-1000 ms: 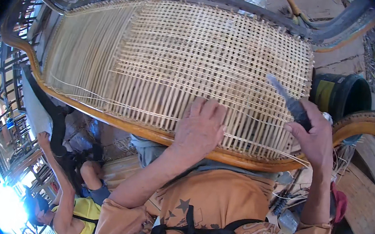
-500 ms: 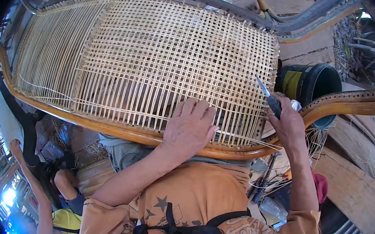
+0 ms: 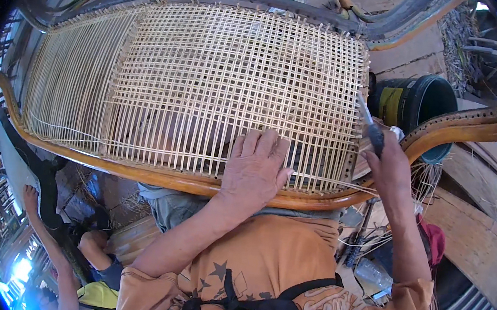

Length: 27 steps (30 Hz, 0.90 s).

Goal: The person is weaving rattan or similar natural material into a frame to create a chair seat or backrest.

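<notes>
A cane panel (image 3: 239,69) of pale strips is strung across a wooden chair frame (image 3: 137,172) over my lap. Its upper part is woven in a square grid, while the strands nearest me run mostly one way. My left hand (image 3: 256,168) lies flat on these strands beside the front rail, fingers stretched out. At the panel's right end, my right hand (image 3: 391,171) grips the dark handle of a knife (image 3: 367,113). The slim pointed blade aims up and away from me, close to the panel's right edge. Loose strips (image 3: 342,183) extend along the near edge toward the right hand.
A dark bucket (image 3: 438,105) stands beyond the right rail, which has a row of holes. Lower right are a plastic bottle (image 3: 372,274) and wooden boards (image 3: 470,239). Another person's arm (image 3: 50,228) reaches to a dark frame at lower left.
My right hand has shifted slightly right and down with the knife, and the blade has moved from over the weave to its right edge. My left hand stays flat on the strands.
</notes>
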Available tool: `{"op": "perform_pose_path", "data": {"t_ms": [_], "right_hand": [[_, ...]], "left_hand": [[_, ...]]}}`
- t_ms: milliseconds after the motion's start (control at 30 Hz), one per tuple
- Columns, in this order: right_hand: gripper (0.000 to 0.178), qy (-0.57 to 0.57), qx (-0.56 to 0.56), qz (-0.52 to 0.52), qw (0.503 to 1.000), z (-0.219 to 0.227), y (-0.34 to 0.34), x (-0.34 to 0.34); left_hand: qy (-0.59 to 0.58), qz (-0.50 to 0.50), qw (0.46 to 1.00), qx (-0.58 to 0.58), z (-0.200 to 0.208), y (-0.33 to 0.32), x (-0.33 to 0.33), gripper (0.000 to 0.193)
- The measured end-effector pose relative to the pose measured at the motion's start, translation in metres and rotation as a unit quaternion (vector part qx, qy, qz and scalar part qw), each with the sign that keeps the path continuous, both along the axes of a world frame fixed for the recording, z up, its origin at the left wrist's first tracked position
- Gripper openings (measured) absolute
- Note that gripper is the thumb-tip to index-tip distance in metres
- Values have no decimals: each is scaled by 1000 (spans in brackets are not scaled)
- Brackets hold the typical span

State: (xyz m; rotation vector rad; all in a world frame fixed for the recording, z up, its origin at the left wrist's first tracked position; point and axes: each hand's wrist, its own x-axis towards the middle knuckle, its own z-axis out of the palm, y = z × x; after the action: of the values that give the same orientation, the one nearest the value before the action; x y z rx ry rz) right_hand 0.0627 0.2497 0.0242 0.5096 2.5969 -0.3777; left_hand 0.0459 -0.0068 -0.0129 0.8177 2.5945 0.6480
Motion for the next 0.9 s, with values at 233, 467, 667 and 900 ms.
{"op": "perform_pose_path", "data": {"t_ms": [233, 467, 667, 900], "right_hand": [[29, -116, -200, 112, 966, 57, -1, -19], [20, -108, -218, 150, 958, 36, -14, -49], [19, -155, -250, 242, 925, 34, -19, -46], [19, -188, -243, 223, 925, 40, -10, -46]], "left_hand": [[-22, 22, 1000, -2, 14, 4, -1, 37], [-17, 4, 1000, -12, 5, 8, -3, 39], [-7, 15, 1000, -3, -2, 8, -1, 42], [-20, 54, 998, 4, 9, 9, 3, 46]]}}
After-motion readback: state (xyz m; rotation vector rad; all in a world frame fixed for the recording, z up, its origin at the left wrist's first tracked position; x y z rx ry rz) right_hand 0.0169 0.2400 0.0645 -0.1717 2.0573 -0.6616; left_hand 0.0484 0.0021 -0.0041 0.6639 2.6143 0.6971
